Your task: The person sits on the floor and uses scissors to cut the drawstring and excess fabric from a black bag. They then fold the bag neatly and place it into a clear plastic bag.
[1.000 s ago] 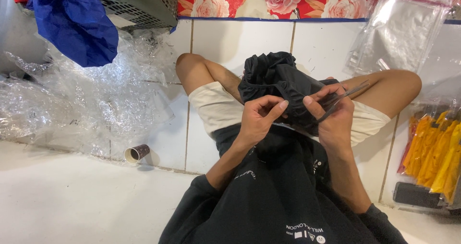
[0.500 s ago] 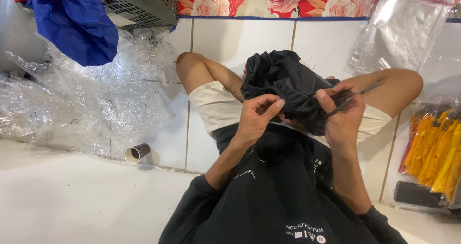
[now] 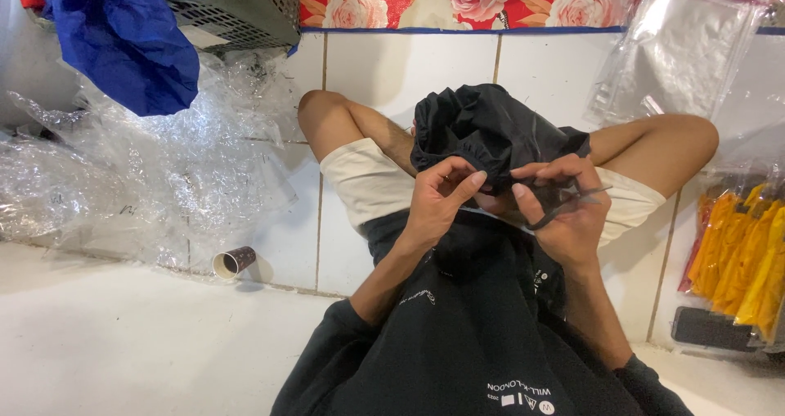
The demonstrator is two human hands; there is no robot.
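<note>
Left hand pinching black garment, right hand closed on scissors

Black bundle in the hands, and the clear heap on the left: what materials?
Black bundle: looks like thin woven synthetic fabric, slight sheen, soft gathered folds; exact fibre unclear. Both the left hand and right hand pinch its edge. Clear heap: crinkled transparent plastic film, glossy, with sharp bright creases.
</note>
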